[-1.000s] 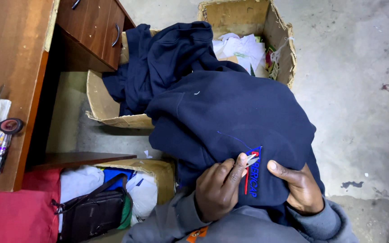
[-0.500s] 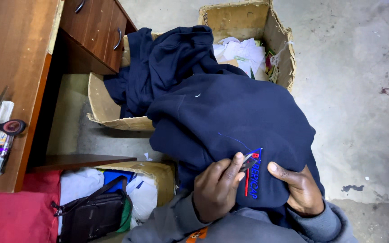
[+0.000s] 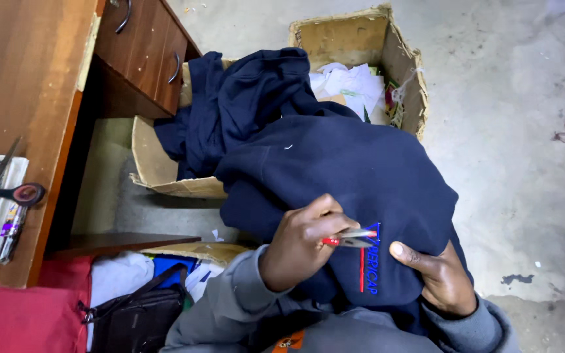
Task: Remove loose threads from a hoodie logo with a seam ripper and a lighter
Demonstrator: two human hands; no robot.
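A dark navy sweatshirt [image 3: 335, 163] lies over my lap and spills into a cardboard box. It bears blue and red embroidery [image 3: 369, 265] near my hands. My left hand [image 3: 302, 242] is closed on a small metal snipper with a red handle [image 3: 351, 239], its tip at the top of the embroidery. My right hand [image 3: 443, 281] grips the fabric just right of the embroidery, thumb pressed on the cloth. My grey sleeves show at the bottom.
An open cardboard box [image 3: 400, 72] with white cloth and paper stands ahead. A wooden desk [image 3: 27, 98] with drawers [image 3: 148, 55] is at left; scissors [image 3: 8, 189] rest on it. A black bag [image 3: 135, 314] and red cloth [image 3: 8, 320] lie lower left. Concrete floor at right.
My left hand has shifted the snipper slightly up to the top of the embroidery. My right thumb slid closer along the fabric. The sweatshirt stays put.
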